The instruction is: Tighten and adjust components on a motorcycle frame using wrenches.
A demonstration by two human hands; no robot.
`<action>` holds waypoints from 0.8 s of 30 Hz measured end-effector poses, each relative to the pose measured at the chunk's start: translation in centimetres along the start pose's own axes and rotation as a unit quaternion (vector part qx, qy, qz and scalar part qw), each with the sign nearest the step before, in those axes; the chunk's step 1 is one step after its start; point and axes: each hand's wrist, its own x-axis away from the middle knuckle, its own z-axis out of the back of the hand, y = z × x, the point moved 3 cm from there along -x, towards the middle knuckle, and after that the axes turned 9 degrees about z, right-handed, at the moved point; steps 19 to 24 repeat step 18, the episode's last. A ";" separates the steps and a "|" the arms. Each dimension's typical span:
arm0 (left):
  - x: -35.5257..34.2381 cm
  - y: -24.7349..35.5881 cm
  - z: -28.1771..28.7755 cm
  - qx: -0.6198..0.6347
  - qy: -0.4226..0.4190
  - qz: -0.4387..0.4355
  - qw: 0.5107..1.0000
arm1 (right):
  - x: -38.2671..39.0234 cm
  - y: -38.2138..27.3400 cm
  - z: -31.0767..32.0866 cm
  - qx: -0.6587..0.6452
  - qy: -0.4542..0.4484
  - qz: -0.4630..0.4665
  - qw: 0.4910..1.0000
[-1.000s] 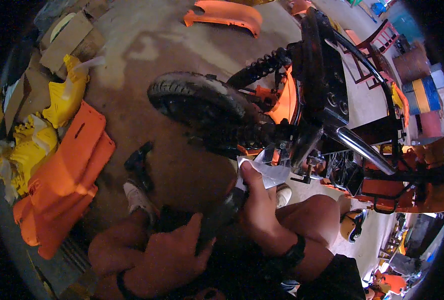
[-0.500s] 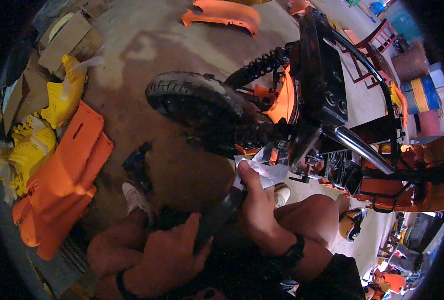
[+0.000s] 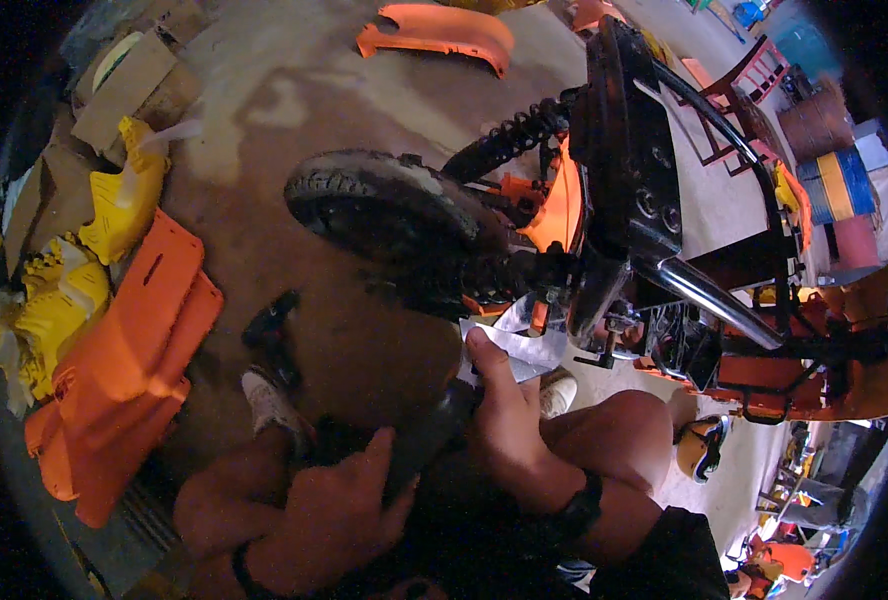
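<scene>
My right hand (image 3: 509,430) is closed on a thin silvery sheet (image 3: 529,348), its thumb pressed on the near edge. Just behind the sheet stand the wheel and frame of an upended or tilted vehicle. My left hand (image 3: 329,500) lies low in front of me, the index finger stretched and the thumb apart, around a dark, smooth part (image 3: 429,430). That part reaches toward the right hand; its outline is lost in shadow, and most of the left fingers are hidden. The black tyre (image 3: 374,200) is beyond both hands.
A black frame (image 3: 629,150) with a coil spring (image 3: 514,135) rises at right. Orange panels (image 3: 139,350) and yellow parts (image 3: 124,200) lie at left. A dark power-tool-like object (image 3: 274,335) sits by my foot. Another orange panel (image 3: 439,30) is farther off; a yellow-and-black helmet-like object (image 3: 702,448) is at right.
The silvery sheet has tilted slightly in my right hand, showing more of its face. The whole view has shifted a little; my left hand keeps almost the same pose.
</scene>
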 end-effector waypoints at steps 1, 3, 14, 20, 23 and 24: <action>0.1 0.0 0.0 -0.006 0.002 0.013 1.000 | 0.0 0.0 0.1 0.004 0.001 -0.007 1.000; 0.4 0.3 0.4 -0.015 0.000 0.041 0.999 | 0.2 0.3 0.4 0.014 0.007 -0.025 1.000; 0.2 2.4 2.2 -0.089 -0.059 0.156 0.982 | 0.1 0.5 0.6 0.031 0.000 -0.035 0.999; 0.0 1.3 1.7 0.022 -0.113 0.083 0.990 | -0.1 0.1 0.7 0.047 -0.008 0.002 0.999; 0.0 1.3 1.7 0.022 -0.113 0.083 0.990 | -0.1 0.1 0.7 0.047 -0.008 0.002 0.999; 0.0 1.3 1.7 0.022 -0.113 0.083 0.990 | -0.1 0.1 0.7 0.047 -0.008 0.002 0.999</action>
